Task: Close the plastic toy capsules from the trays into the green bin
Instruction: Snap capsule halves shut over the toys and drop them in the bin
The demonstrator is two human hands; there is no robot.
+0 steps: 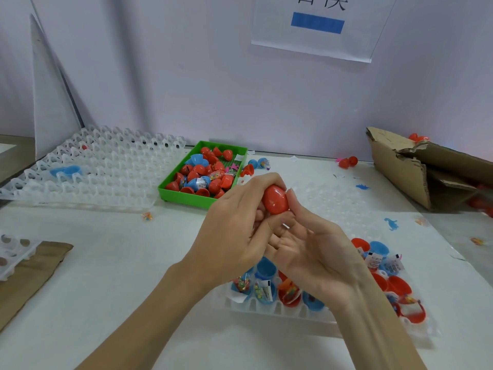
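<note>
Red plastic capsule (275, 200) sits pinched between both my hands, left hand (234, 231) curled over it, right hand (306, 244) gripping from below, just in front of the green bin (186, 194). I judge I'm pressing it closed; next, drop it into the bin.

Single head-worn view, looking forward and down, close over the white table (106, 263); far wall (186, 76) visible.
</note>
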